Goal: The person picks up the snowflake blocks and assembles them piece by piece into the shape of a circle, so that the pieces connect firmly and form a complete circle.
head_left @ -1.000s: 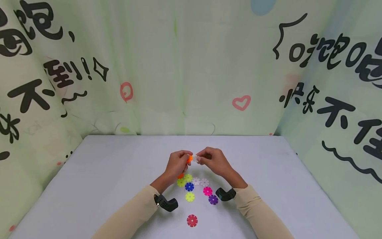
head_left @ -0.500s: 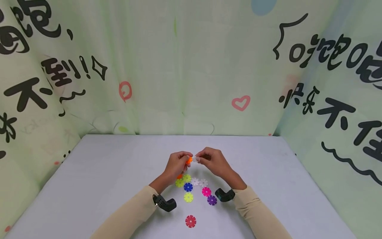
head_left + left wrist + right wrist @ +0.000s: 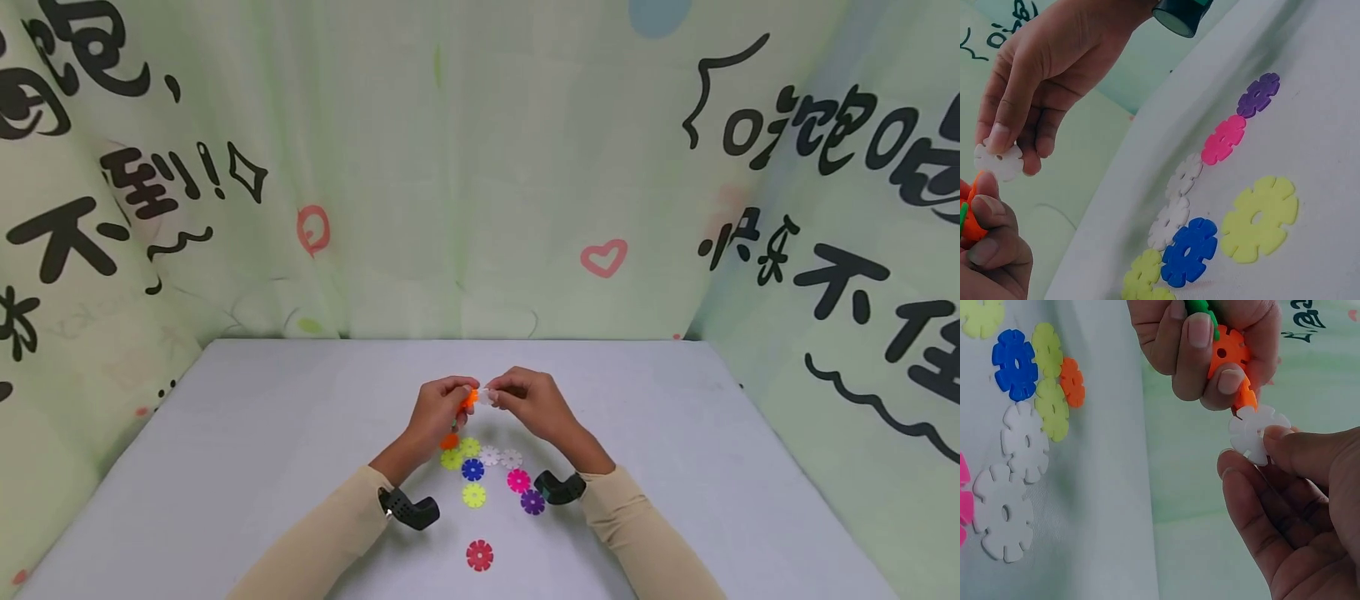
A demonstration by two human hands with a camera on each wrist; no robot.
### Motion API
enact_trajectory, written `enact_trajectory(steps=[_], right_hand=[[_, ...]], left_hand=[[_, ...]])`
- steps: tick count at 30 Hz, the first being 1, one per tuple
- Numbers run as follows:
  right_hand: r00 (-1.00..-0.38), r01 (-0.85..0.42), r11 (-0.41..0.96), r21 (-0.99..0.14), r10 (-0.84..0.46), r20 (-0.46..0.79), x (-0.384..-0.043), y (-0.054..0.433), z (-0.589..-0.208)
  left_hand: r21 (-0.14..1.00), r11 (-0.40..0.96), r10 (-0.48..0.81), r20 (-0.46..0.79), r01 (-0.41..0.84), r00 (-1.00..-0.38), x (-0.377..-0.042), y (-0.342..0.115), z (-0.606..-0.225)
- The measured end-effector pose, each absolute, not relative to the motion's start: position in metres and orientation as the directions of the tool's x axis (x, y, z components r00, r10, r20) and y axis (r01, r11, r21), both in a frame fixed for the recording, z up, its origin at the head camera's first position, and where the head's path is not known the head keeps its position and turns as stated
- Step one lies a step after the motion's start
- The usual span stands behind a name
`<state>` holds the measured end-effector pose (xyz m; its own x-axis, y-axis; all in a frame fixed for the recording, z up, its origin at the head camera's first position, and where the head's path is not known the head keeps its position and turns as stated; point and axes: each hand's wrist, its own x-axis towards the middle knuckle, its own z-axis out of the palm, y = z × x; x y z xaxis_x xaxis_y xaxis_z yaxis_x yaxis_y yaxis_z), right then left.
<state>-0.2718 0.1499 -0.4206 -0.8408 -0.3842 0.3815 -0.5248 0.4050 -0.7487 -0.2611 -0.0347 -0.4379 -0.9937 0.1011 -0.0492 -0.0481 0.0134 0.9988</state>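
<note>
My left hand [image 3: 441,410] grips orange snowflake discs [image 3: 1232,345], with part of a green disc [image 3: 1202,311] showing between its fingers. Thumb and fingers of my right hand [image 3: 534,403] pinch a white snowflake disc [image 3: 1246,439] by its edge. In the right wrist view the white disc's notched rim meets the lower orange disc [image 3: 1247,397]. Both hands are raised over the table, close together. The left fingers cover much of the orange and green pieces.
Below the hands, on the white table [image 3: 300,433], lie loose discs: orange [image 3: 1072,381], yellow-green [image 3: 1052,411], white [image 3: 1025,453], blue [image 3: 1175,259], yellow [image 3: 1272,212], pink [image 3: 1225,139] and purple [image 3: 1257,97]. A red disc [image 3: 474,562] lies nearest the person. Printed curtains [image 3: 390,208] surround the table.
Both hands have shifted slightly left in the head view, keeping the white disc against the orange one. The discs on the table stay in place.
</note>
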Motion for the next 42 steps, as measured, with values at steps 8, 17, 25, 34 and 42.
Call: enact_trajectory(steps=[8,17,25,34,42], right_hand=[[-0.820,-0.561,0.384,-0.733,-0.379,0.429,-0.267,0.147,-0.418],[-0.790,-0.610,0.360,-0.706,-0.347,0.505,-0.266,0.139,-0.426],[-0.749,-0.662,0.379,-0.647,-0.363,0.554,-0.264,0.130,-0.429],[-0.855,-0.518,0.447,-0.729,-0.292,0.429,-0.265,0.137,-0.422],[-0.900,-0.364,0.597,-0.715,-0.423,0.105,-0.264,0.157,-0.427]], left_hand=[[0.997,0.011,0.131,-0.076,-0.075,-0.988,-0.261,-0.034,-0.440],[0.993,0.106,0.136,-0.065,-0.050,-0.989,-0.263,-0.039,-0.439],[0.989,0.130,0.150,-0.091,-0.072,-0.985,-0.264,-0.048,-0.439],[0.980,-0.002,0.220,-0.193,-0.198,-0.956,-0.266,-0.060,-0.444],[0.970,-0.052,0.230,-0.220,-0.238,-0.948,-0.267,-0.065,-0.446]])
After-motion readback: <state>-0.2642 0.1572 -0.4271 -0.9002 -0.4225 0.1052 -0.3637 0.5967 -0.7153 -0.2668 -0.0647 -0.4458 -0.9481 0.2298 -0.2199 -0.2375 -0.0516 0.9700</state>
